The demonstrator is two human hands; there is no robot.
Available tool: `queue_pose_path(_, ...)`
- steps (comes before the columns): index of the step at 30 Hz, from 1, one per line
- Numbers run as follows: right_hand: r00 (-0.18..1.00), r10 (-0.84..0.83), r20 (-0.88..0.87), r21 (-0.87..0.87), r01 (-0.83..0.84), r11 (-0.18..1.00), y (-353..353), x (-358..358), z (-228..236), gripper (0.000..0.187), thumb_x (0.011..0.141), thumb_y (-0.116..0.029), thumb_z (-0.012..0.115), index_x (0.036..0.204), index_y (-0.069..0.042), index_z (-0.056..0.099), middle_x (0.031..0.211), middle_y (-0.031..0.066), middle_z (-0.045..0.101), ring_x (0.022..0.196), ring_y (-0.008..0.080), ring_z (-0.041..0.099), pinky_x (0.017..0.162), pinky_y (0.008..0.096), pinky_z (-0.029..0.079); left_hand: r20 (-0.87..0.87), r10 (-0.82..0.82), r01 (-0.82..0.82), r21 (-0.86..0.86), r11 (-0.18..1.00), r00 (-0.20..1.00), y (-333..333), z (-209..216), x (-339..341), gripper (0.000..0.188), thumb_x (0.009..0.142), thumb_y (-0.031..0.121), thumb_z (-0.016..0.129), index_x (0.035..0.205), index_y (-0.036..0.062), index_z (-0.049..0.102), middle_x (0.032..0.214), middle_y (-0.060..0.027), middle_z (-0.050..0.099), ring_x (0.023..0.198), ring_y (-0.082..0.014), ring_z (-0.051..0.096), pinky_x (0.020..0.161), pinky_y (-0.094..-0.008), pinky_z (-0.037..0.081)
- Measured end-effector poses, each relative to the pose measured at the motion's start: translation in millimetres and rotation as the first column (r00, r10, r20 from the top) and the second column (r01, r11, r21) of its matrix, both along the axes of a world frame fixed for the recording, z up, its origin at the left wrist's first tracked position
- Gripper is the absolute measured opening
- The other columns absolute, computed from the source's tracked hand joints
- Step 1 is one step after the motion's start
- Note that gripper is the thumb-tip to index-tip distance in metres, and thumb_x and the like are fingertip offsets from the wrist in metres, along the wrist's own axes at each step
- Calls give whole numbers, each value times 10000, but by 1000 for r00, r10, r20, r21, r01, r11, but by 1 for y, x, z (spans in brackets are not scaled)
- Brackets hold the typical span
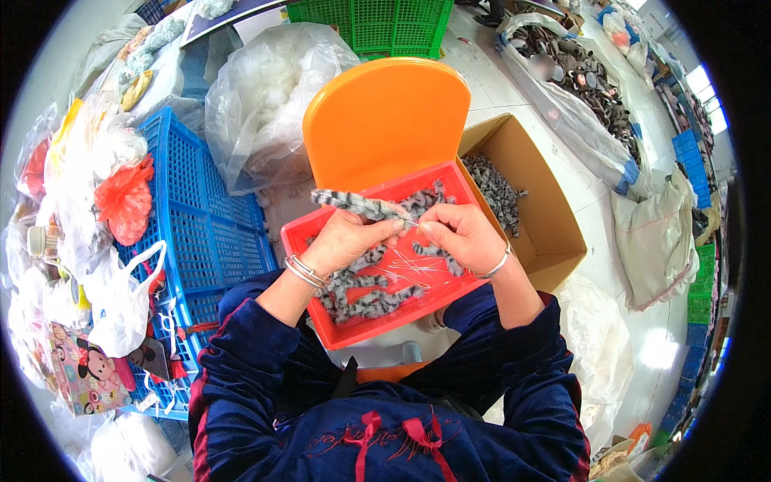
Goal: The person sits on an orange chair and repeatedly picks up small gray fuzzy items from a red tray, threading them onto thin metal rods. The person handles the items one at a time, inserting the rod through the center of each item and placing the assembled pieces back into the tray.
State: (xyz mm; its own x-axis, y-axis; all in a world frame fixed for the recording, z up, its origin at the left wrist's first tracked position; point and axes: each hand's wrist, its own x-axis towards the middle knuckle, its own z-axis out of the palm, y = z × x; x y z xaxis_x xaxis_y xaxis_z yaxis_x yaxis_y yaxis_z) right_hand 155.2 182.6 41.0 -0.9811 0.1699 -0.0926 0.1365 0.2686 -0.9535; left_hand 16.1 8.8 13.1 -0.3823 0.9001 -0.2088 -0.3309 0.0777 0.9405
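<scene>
Over a red plastic tray (373,332), my left hand (345,241) grips a grey-and-black striped plush tube (351,200), like a toy's tail. The tube points left, and its right end sits at my left fingertips. Close beside it, my right hand (466,234) is closed in a pinch at a thin, pale wire-like piece (412,224) that meets the tube's end. How far it goes in is hidden by my fingers. Several more striped plush tubes (377,301) lie in the tray, along with loose thin white wires (414,263).
An orange chair (385,112) stands just beyond the tray. To its right, a cardboard box (554,241) holds more striped plush pieces (494,189). A blue plastic crate (209,217) with bags stands at left. Behind are a bag of white stuffing (273,88) and a green crate (373,24).
</scene>
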Motion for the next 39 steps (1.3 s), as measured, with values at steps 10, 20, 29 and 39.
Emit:
queue_pose_path(10,979,150,136,-185,-124,975,9,-1,0,147,945,-124,585,899,1,647,698,-29,543,651,41,472,583,223,403,9,-61,61,-49,997,998,-9,-2,-2,126,889,65,670,991,-10,678,848,-49,683,711,-106,631,655,-231,522)
queue_pose_path(20,986,127,105,44,-133,990,-3,-2,-8,145,935,-131,601,876,-12,658,675,-26,551,609,48,462,539,227,380,-136,-49,39,-78,996,989,-9,-6,6,91,879,57,681,941,-10,689,803,-48,679,690,-112,632,626,-242,525)
queue_pose_path(29,973,37,228,-81,-19,996,18,-3,5,166,923,-164,619,893,-8,666,694,-16,585,657,58,523,588,236,435,-53,146,-149,-76,986,988,-9,5,-9,165,889,133,687,967,-11,699,792,-51,682,632,-84,607,588,-216,503)
queue_pose_path(39,998,31,56,-284,-14,959,-4,-8,-25,136,945,-124,601,854,-26,630,688,-30,565,608,32,467,543,204,386,71,167,-163,-52,985,984,-6,-9,1,177,901,121,673,984,-35,684,784,-69,686,624,-100,623,595,-232,532)
